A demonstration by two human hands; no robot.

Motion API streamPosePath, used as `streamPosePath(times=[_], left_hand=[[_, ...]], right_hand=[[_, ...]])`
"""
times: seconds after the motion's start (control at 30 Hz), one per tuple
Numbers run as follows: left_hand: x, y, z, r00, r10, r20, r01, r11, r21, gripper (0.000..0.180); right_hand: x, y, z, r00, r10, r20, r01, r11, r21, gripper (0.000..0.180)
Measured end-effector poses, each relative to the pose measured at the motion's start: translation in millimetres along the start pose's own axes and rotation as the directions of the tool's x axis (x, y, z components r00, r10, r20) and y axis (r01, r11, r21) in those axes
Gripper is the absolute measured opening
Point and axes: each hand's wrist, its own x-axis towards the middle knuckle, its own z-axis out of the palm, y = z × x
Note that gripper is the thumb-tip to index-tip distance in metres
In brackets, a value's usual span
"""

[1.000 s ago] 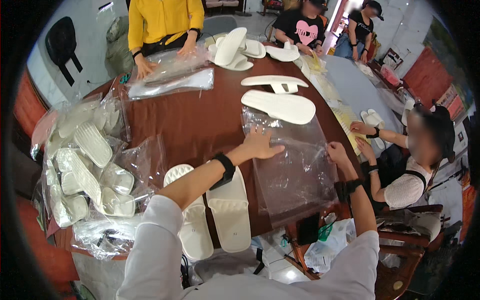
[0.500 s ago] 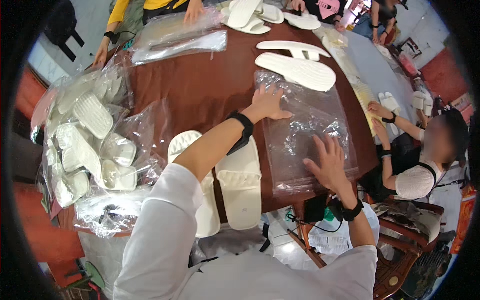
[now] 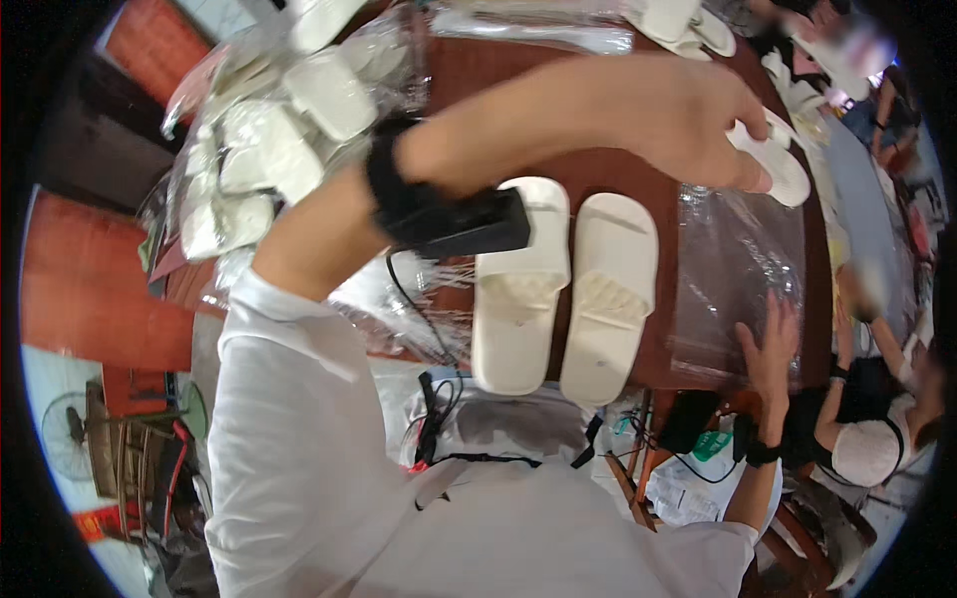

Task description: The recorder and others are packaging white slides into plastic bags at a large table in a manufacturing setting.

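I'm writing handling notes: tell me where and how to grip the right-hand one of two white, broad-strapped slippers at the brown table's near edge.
Best, I'd judge: grip the slipper by its rounded heel, pinched above and below, from the near side. It lies sole-down, heel toward the person, and that end seems to overhang the table.

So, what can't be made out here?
In the head view:
Part of the white slipper at right: hidden by the blurred left hand, so the grip is unclear.
What is printed on the cream slippers: too small to read.
Stacked slippers, far side: cut off by upper edge.
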Motion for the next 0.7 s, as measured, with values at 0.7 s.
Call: streamPosePath(times=[0.7], left_hand=[[-364,11,34,0.764,-0.626,-0.155,0.518,0.739,-0.431,0.039]], right_hand=[[-24,-237,-5,0.822,-0.536,0.193,0.479,0.834,0.275,0.058]])
